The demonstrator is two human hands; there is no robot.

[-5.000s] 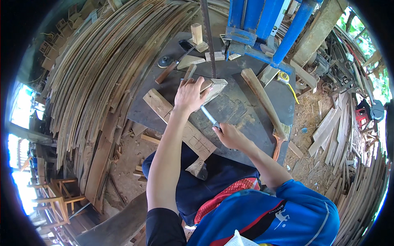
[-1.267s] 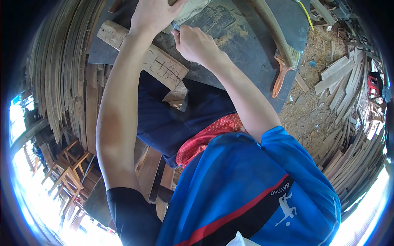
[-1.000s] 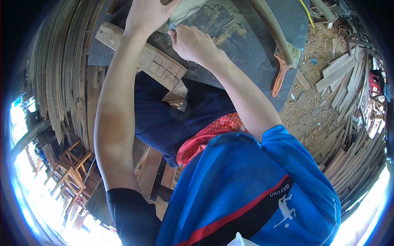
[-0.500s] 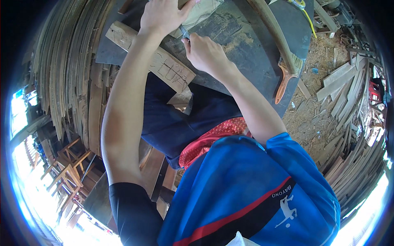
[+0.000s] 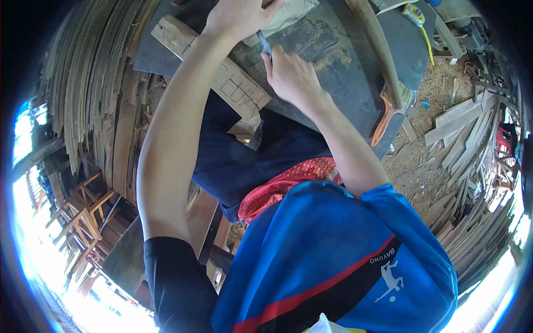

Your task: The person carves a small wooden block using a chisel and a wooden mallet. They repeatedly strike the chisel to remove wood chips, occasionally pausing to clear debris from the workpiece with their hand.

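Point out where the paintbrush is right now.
In the head view, the paintbrush lies right of the right hand, near the edge of the dark table, by the lower end of the long wooden bar.

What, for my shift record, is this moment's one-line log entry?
left hand: at pale wood block, grip unseen; right hand: gripping slim tool; marked board: crossed by left forearm; brush: on tabletop

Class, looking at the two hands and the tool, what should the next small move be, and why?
Probably shift the left hand slightly aside from the line of the tool. The right hand grips its handle, and its shaft points toward the left hand, near the pale wood piece. The far end is hidden and the left fingers are partly out of frame, so clearance can't be judged.
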